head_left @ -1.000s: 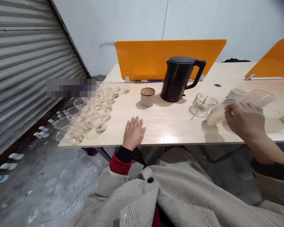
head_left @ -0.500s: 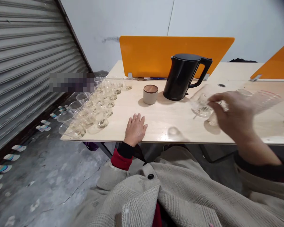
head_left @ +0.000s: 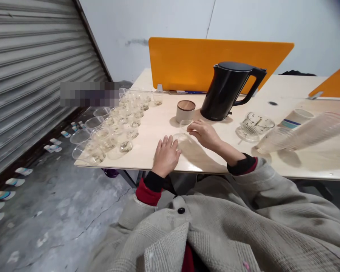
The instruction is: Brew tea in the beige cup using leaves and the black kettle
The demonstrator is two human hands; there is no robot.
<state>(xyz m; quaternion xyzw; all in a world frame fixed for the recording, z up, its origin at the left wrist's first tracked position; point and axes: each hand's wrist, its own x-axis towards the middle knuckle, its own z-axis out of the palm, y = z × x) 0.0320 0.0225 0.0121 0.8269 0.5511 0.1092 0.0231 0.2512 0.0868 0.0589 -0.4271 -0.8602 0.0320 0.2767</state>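
Note:
My left hand [head_left: 166, 153] lies flat on the table, fingers stretched out, holding nothing. Close by its fingertips, my right hand [head_left: 205, 134] pinches the rim of a clear plastic cup [head_left: 184, 132], which stands on or just over the tabletop; I cannot tell if it touches. Just behind that cup is a pale round canister [head_left: 185, 113] with a wooden lid. Many clear plastic cups [head_left: 126, 142] with a little yellowish content crowd the left end of the table.
A black electric kettle [head_left: 229, 92] stands behind my right hand. Toward the right are a glass vessel [head_left: 256, 126] with dark bits in it, a striped paper cup [head_left: 290, 120] and stacked clear cups [head_left: 325, 130] lying down. An orange divider [head_left: 187, 62] lines the table's back.
My right hand has come left from beside the stacked cups to the table's middle, with a clear plastic cup in its fingers. My left hand stays flat. The view has shifted slightly.

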